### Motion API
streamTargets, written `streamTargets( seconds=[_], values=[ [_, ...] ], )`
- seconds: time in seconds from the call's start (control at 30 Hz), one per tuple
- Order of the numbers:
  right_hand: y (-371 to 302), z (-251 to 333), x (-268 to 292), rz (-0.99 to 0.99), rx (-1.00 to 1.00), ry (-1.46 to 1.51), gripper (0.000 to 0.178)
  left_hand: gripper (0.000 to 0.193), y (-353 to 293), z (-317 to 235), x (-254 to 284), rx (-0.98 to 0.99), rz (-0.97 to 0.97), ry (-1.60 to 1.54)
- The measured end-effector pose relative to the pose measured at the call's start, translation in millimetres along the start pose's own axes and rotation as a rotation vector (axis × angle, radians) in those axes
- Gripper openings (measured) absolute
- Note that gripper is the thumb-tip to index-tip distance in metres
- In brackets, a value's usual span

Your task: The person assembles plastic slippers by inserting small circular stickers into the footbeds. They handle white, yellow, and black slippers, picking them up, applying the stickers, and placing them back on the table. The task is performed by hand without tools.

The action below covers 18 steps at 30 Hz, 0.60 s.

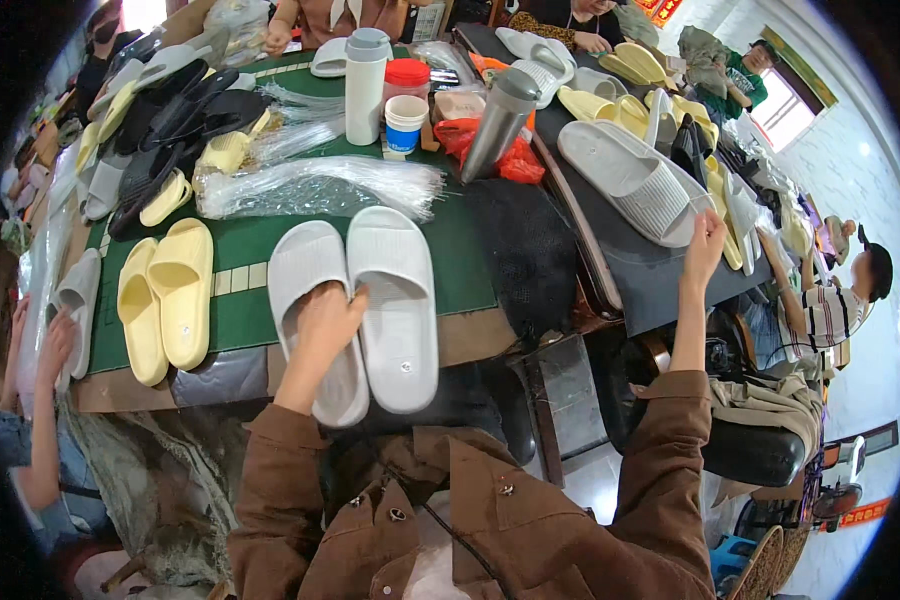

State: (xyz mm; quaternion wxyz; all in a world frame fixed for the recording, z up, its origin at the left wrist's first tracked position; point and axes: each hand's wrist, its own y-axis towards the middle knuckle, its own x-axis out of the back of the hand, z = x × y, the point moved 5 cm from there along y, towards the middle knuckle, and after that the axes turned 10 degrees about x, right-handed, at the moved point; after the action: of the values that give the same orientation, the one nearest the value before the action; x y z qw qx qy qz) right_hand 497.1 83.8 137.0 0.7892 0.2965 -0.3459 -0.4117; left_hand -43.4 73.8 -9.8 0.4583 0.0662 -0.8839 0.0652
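My left hand grips a pair of grey slippers at the near edge of the green-topped table. Its fingers reach into the opening of the left slipper, and the thumb lies against the right slipper. Out to the right, my right hand has its fingers closed at the toe end of another grey slipper. That slipper rests on the dark table with a second grey one partly hidden beneath it. A pair of pale yellow slippers lies left of my left hand.
Bundled clear plastic strips lie behind the grey pair. A white bottle, a paper cup and a steel tumbler stand farther back. Black slippers are heaped at left. A co-worker's hand is at far left; other people sit around.
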Motion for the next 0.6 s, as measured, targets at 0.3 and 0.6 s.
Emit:
streamTargets(
  seconds=[0.3,0.6],
  values=[
    [20.8,-53.8,-31.8,0.271,-0.163,0.065,0.061,0.052,14.6,98.5,95.5,0.203,-0.230,0.135],
    [21.1,-35.1,-12.2,0.203,-0.156,0.230,0.044,0.060,60.0,215.9,140.5,0.258,-0.355,0.131]
  ],
)
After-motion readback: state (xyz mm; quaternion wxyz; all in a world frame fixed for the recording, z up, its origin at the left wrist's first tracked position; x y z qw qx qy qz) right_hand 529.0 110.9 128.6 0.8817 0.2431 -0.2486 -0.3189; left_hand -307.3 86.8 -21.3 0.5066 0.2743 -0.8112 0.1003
